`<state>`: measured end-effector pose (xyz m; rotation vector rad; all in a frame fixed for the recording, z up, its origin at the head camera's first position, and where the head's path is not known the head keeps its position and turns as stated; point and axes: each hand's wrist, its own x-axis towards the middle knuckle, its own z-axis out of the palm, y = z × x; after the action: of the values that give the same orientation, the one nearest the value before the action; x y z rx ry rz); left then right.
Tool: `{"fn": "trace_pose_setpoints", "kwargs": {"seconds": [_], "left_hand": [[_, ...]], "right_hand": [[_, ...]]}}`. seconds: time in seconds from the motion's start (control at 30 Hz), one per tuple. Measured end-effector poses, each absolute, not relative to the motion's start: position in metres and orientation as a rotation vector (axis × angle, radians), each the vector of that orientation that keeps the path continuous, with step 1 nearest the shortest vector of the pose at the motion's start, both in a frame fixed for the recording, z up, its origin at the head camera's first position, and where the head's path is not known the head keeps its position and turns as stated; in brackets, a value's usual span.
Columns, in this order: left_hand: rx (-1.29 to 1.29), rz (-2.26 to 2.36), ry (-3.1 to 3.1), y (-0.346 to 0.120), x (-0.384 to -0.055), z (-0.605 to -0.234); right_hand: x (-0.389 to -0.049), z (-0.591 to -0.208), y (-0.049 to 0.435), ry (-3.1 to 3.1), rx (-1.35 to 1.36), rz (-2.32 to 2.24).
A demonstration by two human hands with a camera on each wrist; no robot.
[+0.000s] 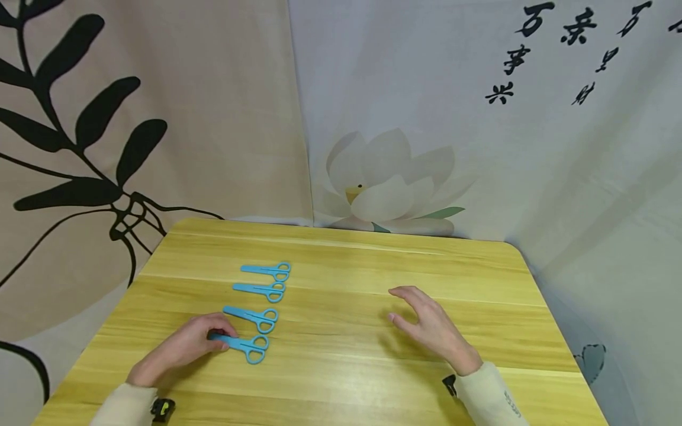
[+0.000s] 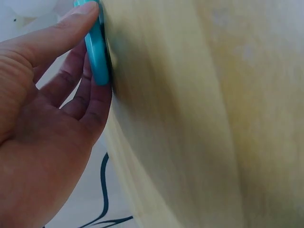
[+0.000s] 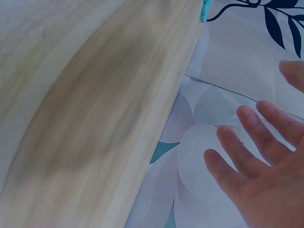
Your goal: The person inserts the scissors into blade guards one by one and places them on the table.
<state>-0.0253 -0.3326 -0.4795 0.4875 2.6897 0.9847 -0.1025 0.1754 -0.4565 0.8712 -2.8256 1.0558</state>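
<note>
Several pairs of blue scissors lie in a column on the left half of the table, handles to the right. My left hand (image 1: 194, 343) pinches the blade end of the nearest scissors (image 1: 246, 345) between thumb and fingers. In the left wrist view, the blue blade (image 2: 97, 56) sits between thumb and fingers close over the wood. Just beyond are the second scissors (image 1: 256, 318), and farther back two more pairs, the upper scissors (image 1: 269, 270) being the farthest. My right hand (image 1: 434, 325) hovers over the right half of the table with fingers spread, holding nothing.
The light wooden table (image 1: 341, 378) has rounded back corners. A curtain with a printed lotus (image 1: 389, 183), dark leaves (image 1: 90, 112) and black characters hangs right behind the table's back edge and down both sides.
</note>
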Motion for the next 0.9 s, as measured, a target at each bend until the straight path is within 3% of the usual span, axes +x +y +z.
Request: {"fn": "trace_pose_setpoints", "kwargs": {"seconds": [0.63, 0.9], "left_hand": [[0.387, 0.983, 2.761, -0.334, -0.022, -0.477], [0.442, 1.0, 3.003, -0.307, -0.023, -0.461]], "right_hand": [[-0.098, -0.458, 0.177, -2.801, 0.879, 1.046], [-0.098, -0.457, 0.18, -2.791, 0.849, 1.042]]}}
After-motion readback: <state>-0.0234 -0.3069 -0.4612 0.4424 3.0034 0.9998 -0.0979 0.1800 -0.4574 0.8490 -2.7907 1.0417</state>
